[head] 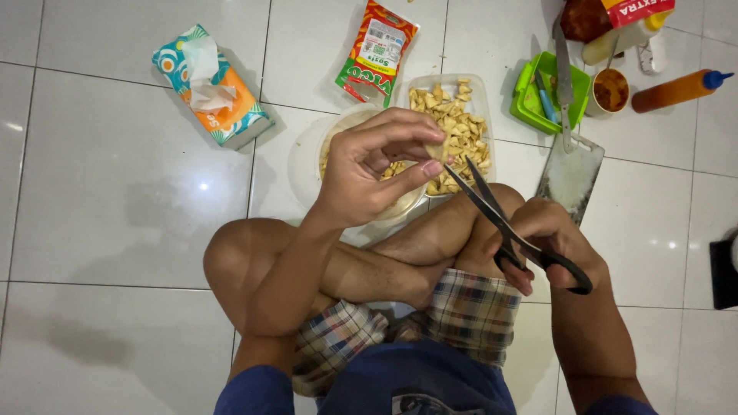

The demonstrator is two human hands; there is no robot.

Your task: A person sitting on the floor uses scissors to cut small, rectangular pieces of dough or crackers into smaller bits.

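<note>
My left hand (374, 165) pinches a small pale piece of food (437, 149) between thumb and fingers, above a round clear bowl (311, 150). My right hand (547, 238) grips black-handled scissors (500, 219), blades open and pointing up-left at the piece. Behind them a clear rectangular container (483, 98) holds several cut pale pieces. I sit cross-legged on a white tiled floor, knees under both hands.
A tissue box (211, 86) lies far left and a red-green food packet (377, 52) at the top. A cleaver (567, 146), green tray (538, 98), small sauce bowl (611, 91), sauce bottles (676, 90) and a dark object (723, 273) sit right.
</note>
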